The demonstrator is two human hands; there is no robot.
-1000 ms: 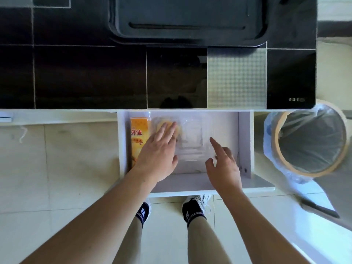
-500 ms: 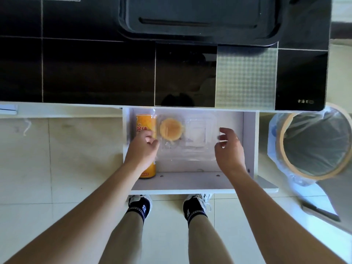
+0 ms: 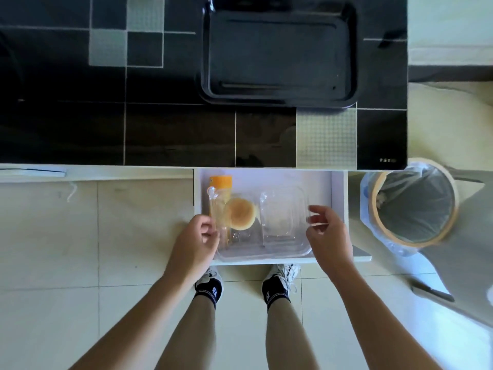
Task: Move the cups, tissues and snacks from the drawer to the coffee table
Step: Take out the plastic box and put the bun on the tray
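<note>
The white drawer [image 3: 338, 198] stands pulled out under the black coffee table [image 3: 173, 129]. Over it is a clear plastic container [image 3: 282, 247] holding a round golden pastry [image 3: 240, 213] and what looks like a clear cup [image 3: 280, 209]. My left hand [image 3: 194, 244] grips the container's left edge. My right hand [image 3: 328, 236] pinches its right edge. An orange snack tube [image 3: 220, 181] lies along the drawer's left side, partly seen through the plastic. No tissues are in view.
A black tray [image 3: 280, 52] sits on the coffee table, right of centre. A bin lined with a plastic bag [image 3: 413, 204] stands just right of the drawer. My feet [image 3: 210, 284] are below the drawer front on pale floor tiles.
My hands have moved from inside the drawer to the two sides of the clear container and taken hold of it. The container now sits nearer the drawer front and higher.
</note>
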